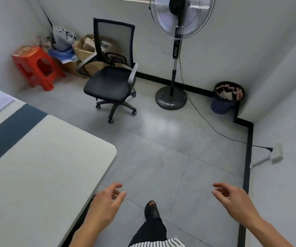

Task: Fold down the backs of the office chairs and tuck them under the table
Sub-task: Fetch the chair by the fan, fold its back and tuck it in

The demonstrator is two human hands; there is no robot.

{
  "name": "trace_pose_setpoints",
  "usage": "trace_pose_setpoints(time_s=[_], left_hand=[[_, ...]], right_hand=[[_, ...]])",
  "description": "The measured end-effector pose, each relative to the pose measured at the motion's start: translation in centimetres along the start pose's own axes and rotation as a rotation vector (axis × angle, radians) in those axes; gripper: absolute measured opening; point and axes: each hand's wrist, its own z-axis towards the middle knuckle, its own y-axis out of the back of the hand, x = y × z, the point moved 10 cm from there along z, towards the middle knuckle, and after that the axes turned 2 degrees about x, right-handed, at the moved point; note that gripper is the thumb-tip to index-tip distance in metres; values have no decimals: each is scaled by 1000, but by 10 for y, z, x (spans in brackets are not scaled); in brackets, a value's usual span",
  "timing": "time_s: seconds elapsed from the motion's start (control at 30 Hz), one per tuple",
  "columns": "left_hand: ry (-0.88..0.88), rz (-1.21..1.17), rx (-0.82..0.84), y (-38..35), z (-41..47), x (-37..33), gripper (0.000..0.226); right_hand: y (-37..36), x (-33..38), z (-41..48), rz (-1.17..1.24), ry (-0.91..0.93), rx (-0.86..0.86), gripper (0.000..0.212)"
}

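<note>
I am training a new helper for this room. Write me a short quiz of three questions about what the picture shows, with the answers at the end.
1. True or false: the back of the black mesh-backed office chair is already folded down.
2. What stands to the right of this chair in the picture? A) a green sofa B) a grey pedestal fan C) a wooden shelf
3. Fill in the missing word: the left hand and the right hand hold ___.
Key: 1 false, the back is upright; 2 B; 3 nothing.

Left hand (106,202), right hand (232,198) seemingly relaxed, empty
</note>
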Motion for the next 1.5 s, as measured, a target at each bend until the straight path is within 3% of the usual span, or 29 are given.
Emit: trace_pose_setpoints(time_s=[0.3, 0.53, 0.73, 1.07, 1.5], left_hand=[[-99, 43, -32, 85, 175, -103, 30], [-4, 6, -127, 115, 302, -134, 30], [93, -91, -251, 161, 389, -170, 26], [305, -234, -386, 230, 489, -121, 24], [137, -151, -329, 432, 754, -138, 22]], right_hand=[[69, 79, 149, 80, 4, -78, 14], [102, 128, 319, 76, 50, -14, 11], [154, 218, 472, 4, 175, 54, 11], [135, 403, 645, -101, 393, 193, 16], [115, 625, 811, -81, 454, 97, 20]])
